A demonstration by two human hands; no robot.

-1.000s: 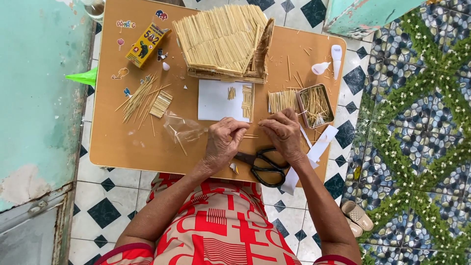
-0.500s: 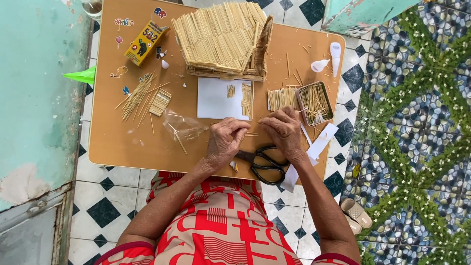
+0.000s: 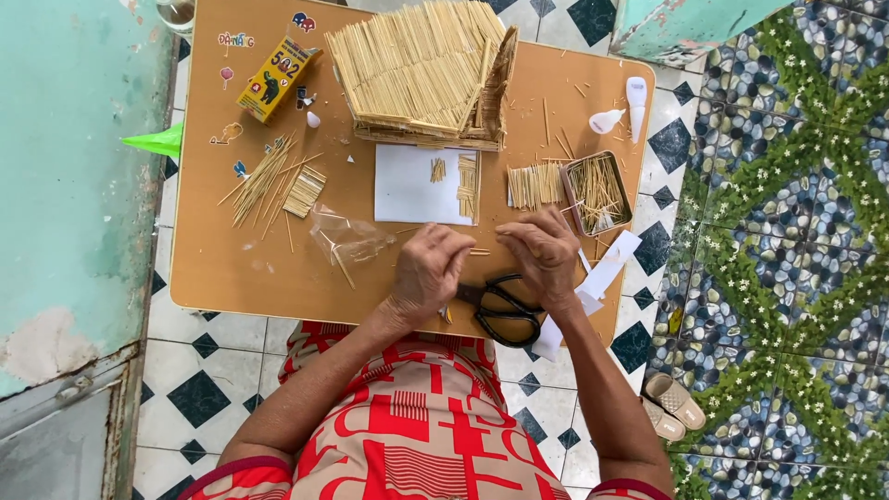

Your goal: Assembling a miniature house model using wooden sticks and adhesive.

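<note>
My left hand [image 3: 431,270] and my right hand [image 3: 544,255] meet at the near middle of a small wooden table [image 3: 231,268]. Both pinch thin wooden sticks [image 3: 480,251] held level between them. Black scissors [image 3: 505,307] lie just below my hands at the table's near edge. A white paper sheet [image 3: 407,185] with a few glued sticks lies beyond my hands. Behind it stands a model roof [image 3: 421,69] built of many sticks.
A metal tin [image 3: 597,193] with sticks and a loose bundle [image 3: 534,185] sit right of the sheet. Scattered sticks [image 3: 269,181], a clear plastic bag [image 3: 347,239] and a yellow box [image 3: 278,79] lie left. White paper strips [image 3: 602,273] hang off the right edge. Sandals [image 3: 671,407] rest on the floor.
Both hands stay at the same spot with only small finger movements on the sticks. Nothing else on the table has moved.
</note>
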